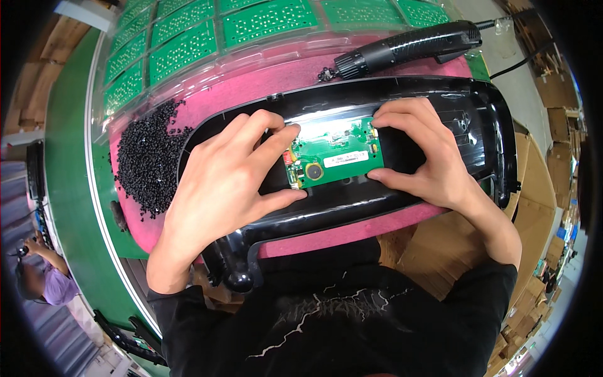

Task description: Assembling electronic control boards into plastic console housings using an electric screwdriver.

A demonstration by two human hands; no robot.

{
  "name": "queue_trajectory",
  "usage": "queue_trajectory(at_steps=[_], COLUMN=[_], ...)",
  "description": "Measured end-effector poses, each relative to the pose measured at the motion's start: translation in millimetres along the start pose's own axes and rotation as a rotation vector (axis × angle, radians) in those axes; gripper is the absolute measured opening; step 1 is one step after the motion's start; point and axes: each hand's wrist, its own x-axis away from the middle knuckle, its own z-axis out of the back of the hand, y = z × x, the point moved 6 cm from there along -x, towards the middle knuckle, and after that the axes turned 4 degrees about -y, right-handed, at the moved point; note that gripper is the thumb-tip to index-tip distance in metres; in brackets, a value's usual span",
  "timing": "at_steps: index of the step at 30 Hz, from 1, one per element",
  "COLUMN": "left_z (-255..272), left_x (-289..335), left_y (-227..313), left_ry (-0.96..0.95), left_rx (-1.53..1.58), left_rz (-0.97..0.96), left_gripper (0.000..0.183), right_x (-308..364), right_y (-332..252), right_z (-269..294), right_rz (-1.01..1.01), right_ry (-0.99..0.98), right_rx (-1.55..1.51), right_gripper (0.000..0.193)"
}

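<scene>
Between my two hands is a green circuit board (336,151), with a white label, a round dark part and small components along its short edges. My left hand (229,169) grips its left edge, thumb at the lower corner and fingers at the upper one. At the right edge, my right hand (427,151) pinches the board the same way. Beneath lies a glossy black plastic housing (289,220), long and curved, open side up. Whether the board touches the housing or hovers just over it, I cannot tell.
A pink mat (251,81) lies under the housing. At left is a heap of small black screws (147,157). A black electric screwdriver (408,49) with a cable lies beyond the housing. Clear trays of green boards (182,53) stand at the back. Another person (47,279) is at far left.
</scene>
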Motion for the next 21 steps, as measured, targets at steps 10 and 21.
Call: queue_trajectory(at_steps=[10, 21], left_z=[-2, -2], left_x=[3, 7], left_y=[-1, -3], left_ry=[-0.012, 0.017], left_rx=[-0.030, -0.014], left_rz=[-0.028, -0.060], left_gripper=[0.068, 0.068], right_x=[-2, -5], right_y=[-5, -10], right_z=[0, 20], right_rz=[-0.024, -0.190], right_ry=[-0.021, 0.037], right_rx=[0.015, -0.065], right_gripper=[0.057, 0.076])
